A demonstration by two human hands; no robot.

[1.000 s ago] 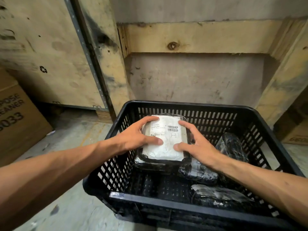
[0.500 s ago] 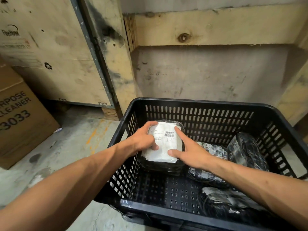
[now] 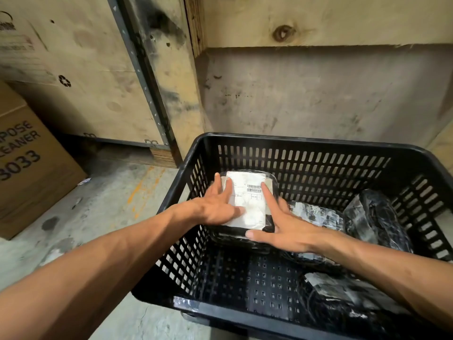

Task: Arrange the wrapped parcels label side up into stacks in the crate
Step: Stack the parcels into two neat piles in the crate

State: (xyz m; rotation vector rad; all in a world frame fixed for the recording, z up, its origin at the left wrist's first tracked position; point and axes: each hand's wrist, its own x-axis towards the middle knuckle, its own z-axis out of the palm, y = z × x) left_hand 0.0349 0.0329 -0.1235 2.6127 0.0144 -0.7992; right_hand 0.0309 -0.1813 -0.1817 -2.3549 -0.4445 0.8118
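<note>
Both sets of fingers lie spread flat, gripping nothing: the left hand (image 3: 218, 207) and right hand (image 3: 285, 229) press on the labelled parcel (image 3: 247, 204), label up, in the crate's (image 3: 306, 141) far-left corner. Three more parcels (image 3: 316, 217) lie along the right side.

Labelled parcel (image 3: 247, 200) in crate (image 3: 306, 146) far-left corner; three parcels (image 3: 316, 214) along right; cardboard box (image 3: 31, 163) left of crate.
</note>
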